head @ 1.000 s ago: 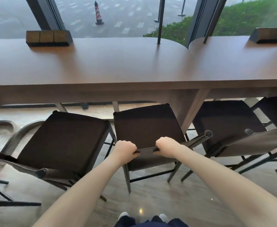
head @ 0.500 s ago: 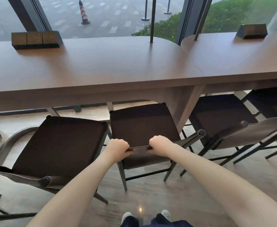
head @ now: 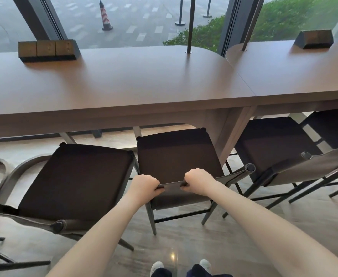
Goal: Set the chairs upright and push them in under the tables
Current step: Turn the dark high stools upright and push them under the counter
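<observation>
Gripping the top edge of a grey sling backrest (head: 171, 185), the left hand (head: 144, 184) and the right hand (head: 198, 179) sit close together, each with fingers curled over the fabric rim, knuckles up. That paired hold near the middle of the rail probably serves to drive the dark-seated, metal-framed middle chair (head: 176, 154) straight forward without letting it swing. It stands upright on the pale wood-look floor (head: 214, 242), the front edge of its seat just reaching beneath the long brown wooden table (head: 124, 80), so the push looks only partly done.

Just beside it to the left stands a wider dark-cushioned chair (head: 76, 180), and to the right a third dark-seated chair (head: 274, 144) with the same grey back; both are upright, the left one sitting further out. A second brown tabletop (head: 296, 70) butts against the first. Farther back lie a dark wedge-shaped socket box with three tan panels (head: 47, 49) and a red-and-white striped cone (head: 105, 17) outside the glass.

The fingertips are hidden behind the backrest, the middle chair's front legs are hidden by its seat, and a fourth chair at the far right is cut off by the frame.
</observation>
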The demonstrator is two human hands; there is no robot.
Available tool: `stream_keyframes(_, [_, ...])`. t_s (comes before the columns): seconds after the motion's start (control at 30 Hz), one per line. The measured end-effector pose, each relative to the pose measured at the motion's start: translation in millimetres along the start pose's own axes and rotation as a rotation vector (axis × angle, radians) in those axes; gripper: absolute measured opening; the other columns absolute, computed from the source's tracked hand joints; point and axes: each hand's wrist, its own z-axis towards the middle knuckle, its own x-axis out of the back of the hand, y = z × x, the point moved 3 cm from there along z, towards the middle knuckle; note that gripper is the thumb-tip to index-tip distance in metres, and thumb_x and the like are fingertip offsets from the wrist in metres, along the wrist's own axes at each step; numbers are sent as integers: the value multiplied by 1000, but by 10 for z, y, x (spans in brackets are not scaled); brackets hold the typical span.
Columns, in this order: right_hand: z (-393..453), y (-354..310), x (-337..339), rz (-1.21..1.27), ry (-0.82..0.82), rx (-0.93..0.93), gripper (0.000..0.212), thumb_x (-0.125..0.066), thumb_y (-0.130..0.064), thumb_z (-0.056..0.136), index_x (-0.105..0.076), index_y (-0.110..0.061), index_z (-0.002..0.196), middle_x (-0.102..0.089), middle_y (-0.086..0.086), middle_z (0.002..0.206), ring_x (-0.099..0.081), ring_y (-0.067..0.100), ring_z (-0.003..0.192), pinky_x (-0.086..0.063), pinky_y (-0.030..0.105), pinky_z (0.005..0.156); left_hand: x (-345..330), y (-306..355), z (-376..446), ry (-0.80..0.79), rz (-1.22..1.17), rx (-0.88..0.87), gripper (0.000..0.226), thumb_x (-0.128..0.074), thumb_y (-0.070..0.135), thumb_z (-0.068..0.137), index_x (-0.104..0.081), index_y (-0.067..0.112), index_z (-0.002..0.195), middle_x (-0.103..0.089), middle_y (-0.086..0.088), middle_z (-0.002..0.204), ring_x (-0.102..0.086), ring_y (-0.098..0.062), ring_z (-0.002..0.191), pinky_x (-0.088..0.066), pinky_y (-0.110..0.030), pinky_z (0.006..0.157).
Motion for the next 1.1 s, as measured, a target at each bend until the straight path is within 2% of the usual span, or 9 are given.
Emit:
stream_keyframes(0.17, [-4, 27, -45, 99, 5, -36, 40, -56, -48, 87, -73, -13, 96, -70, 2, 83, -65, 22, 72, -50, 27, 64, 7, 7, -11, 5, -20, 21, 45, -38, 57, 96, -62, 21, 83, -67, 1, 84, -65, -20, 82, -38, -26, 60])
stream_keyframes(0.3, [-24, 48, -40, 399, -64, -23, 56, -56, -68, 79, -69, -25, 112, -69, -8, 100, -64, 10, 85, -55, 25, 72, 16, 11, -30, -4, -160, 65, 56, -34, 71, 90, -54, 22, 71, -58, 6, 69, -63, -17, 71, -43, -28, 59])
stream_keyframes(0.43, [-60, 92, -18, 853, 22, -69, 68, -43, -75, 79, -65, -28, 122, -67, -11, 115, -61, 7, 105, -50, 32, 93, 43, 23, -86, 15, -301, 110, 65, -28, 73, 90, -58, 18, 71, -58, 6, 64, -58, -13, 66, -41, -30, 58])
stream_keyframes(0.53, [-4, 173, 1, 1242, 81, -213, 48, -43, -53, 96, -65, -19, 121, -67, 2, 117, -63, 14, 105, -48, 37, 101, 78, 45, -115, 28, -603, 252, 60, -26, 62, 97, -70, 23, 86, -67, 8, 77, -62, -11, 79, -45, -30, 71])
stream_keyframes(0.6, [5, 221, 48, 1412, 89, -299, 40, -37, -37, 104, -63, -14, 123, -64, 7, 124, -61, 19, 110, -46, 34, 103, 53, 29, -80, 16, -1050, 425, 54, -27, 53, 101, -73, 25, 97, -72, 9, 91, -64, -13, 92, -45, -29, 84])
stream_keyframes(0.67, [-31, 264, 87, 1492, 133, -286, 43, -31, -38, 105, -62, -15, 124, -62, 5, 126, -59, 20, 115, -44, 33, 104, 66, 0, -50, 40, -1495, 531, 54, -24, 44, 104, -71, 17, 102, -73, -2, 96, -66, -23, 99, -45, -34, 94])
stream_keyframes(0.73, [-84, 299, 120, 1587, 189, -260, 47, -26, -44, 104, -62, -20, 122, -61, 3, 130, -59, 20, 116, -45, 34, 102, 112, -91, -76, 139, -1700, 542, 58, -17, 43, 105, -65, 12, 115, -70, -7, 107, -64, -26, 105, -45, -37, 100])
stream_keyframes(0.87, [-165, 348, 307, 1854, 305, -215, 50, -25, -52, 102, -61, -23, 123, -61, 0, 129, -59, 24, 116, -46, 43, 103, 207, -289, -221, 369, -1968, 585, 58, -17, 51, 103, -56, 18, 129, -65, -4, 124, -62, -21, 113, -42, -37, 104])
stream_keyframes(1.1, [-132, 282, 547, 1854, 308, -115, 43, -30, -47, 102, -61, -23, 119, -62, 3, 127, -61, 26, 114, -46, 45, 102, 370, -326, -512, 563, -2027, 622, 54, -26, 52, 102, -54, 17, 132, -64, -6, 124, -61, -23, 114, -44, -39, 103])
